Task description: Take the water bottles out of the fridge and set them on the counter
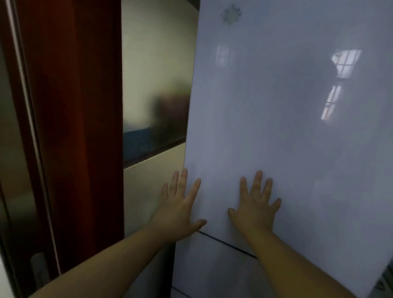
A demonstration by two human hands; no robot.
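Status: task looks barely started. Nothing is out yet as far as I can see.

- Fridge door (310,148): one upper door, glossy pale grey, fills most of the view. Its left edge lines up with the panels below it, so I judge it shut, but can't confirm.
- Your left hand (180,207): flat, fingers straight and spread, holding nothing. It sits at the door's left edge, low down, with the outer fingers over the edge.
- Your right hand (254,209): flat on the door face just right of the left hand, fingers spread, holding nothing. The two hands are near each other, not touching.
- Water bottles: zero in view. Presumably behind the door, but can't tell how many.
- Counter: not identifiable in this view.

Other counts: one snowflake mark (231,14) near the door's top left, two dark seams (227,244) below the door, so at least two lower panels (215,270). Left of the door are a cream wall (157,49), then a red-brown frame (74,113).

Left to do: open the door, pull every bottle, set each on the counter. That's all of it.
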